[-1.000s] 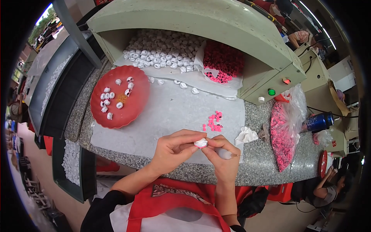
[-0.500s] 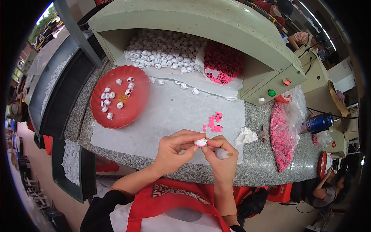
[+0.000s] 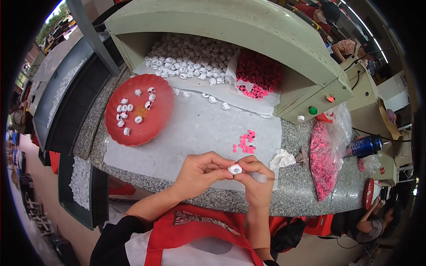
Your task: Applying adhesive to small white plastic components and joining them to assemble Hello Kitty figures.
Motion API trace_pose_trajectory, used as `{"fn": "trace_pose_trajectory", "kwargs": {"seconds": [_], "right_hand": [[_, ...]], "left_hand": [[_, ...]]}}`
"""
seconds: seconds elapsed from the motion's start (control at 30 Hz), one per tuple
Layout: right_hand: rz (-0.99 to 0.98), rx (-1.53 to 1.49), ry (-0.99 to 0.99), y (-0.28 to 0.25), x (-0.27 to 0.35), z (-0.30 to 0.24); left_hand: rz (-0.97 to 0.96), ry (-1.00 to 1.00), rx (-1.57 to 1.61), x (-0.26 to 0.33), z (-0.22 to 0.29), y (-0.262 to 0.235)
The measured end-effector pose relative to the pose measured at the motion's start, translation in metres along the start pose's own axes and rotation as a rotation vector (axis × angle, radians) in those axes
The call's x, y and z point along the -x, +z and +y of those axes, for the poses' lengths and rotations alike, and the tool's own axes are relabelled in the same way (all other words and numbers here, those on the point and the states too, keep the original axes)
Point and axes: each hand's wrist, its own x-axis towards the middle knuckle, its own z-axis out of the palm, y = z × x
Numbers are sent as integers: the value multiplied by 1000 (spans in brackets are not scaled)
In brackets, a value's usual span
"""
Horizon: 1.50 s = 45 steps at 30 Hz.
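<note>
Between the fingertips of both hands is a small white hollow piece (image 3: 235,169), its dark opening facing up. My left hand (image 3: 195,176) pinches it from the left with thumb and fingers. From the other side my right hand (image 3: 257,190) pinches it too. That hand also keeps a small translucent bottle (image 3: 259,177) tucked against the palm; its tip is hard to make out. Small pink pieces (image 3: 243,146), a few with black spots, lie on the white paper (image 3: 199,128) just beyond my fingers. A red scalloped plate (image 3: 155,117) at the left carries several white pieces with dark-pink marks.
A pale green metal housing (image 3: 222,22) arches over a heap of white pieces (image 3: 186,57) and a pile of pink ones (image 3: 257,73). To the right lie crumpled tissue (image 3: 282,158), a plastic bag of pink pieces (image 3: 322,164) and a blue bottle (image 3: 366,145). Dark bins (image 3: 100,195) stand left.
The white piece has been turned: its pink edge faced me before, and now its hollow opening shows. Both hands have stayed close together, lowered slightly toward me.
</note>
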Motion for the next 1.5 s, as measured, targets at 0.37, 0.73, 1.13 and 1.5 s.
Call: {"fn": "trace_pose_trajectory", "kwargs": {"seconds": [0.37, 0.73, 1.13, 1.5], "right_hand": [[143, 341, -11, 21, 1, -16], [117, 376, -109, 23, 1, -10], [97, 60, 147, 32, -12, 26], [187, 57, 246, 11, -12, 46]], "left_hand": [[-9, 4, 125, -5, -16, -10], [4, 19, 215, 0, -23, -12], [200, 16, 22, 0, -20, -29], [746, 523, -1461, -84, -6, -102]]}}
